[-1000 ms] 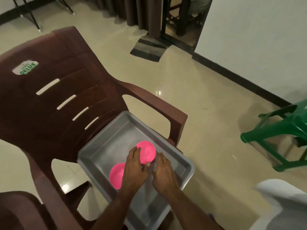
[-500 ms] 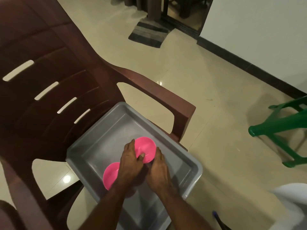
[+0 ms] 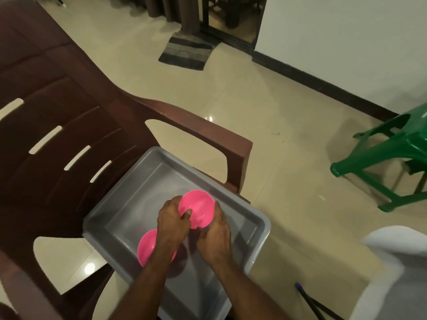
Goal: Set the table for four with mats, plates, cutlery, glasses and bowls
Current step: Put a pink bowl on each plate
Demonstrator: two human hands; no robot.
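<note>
A grey plastic tub sits on the seat of a brown plastic chair. Two pink bowls are in it. My left hand grips the near rim of the farther pink bowl, thumb inside it. My right hand cups the same bowl from its right side, fingers curled round the rim. The bowl is tilted, its opening facing up and toward me. The second pink bowl lies at the tub's left side, partly hidden under my left wrist.
A green plastic stool stands on the tiled floor at right. A striped doormat lies by a doorway at the top. A white cloth-covered edge shows at lower right, with a dark rod beside it.
Both hands have closed round the farther pink bowl and tipped it up off the tub floor. The camera has leaned in closer to the tub.
</note>
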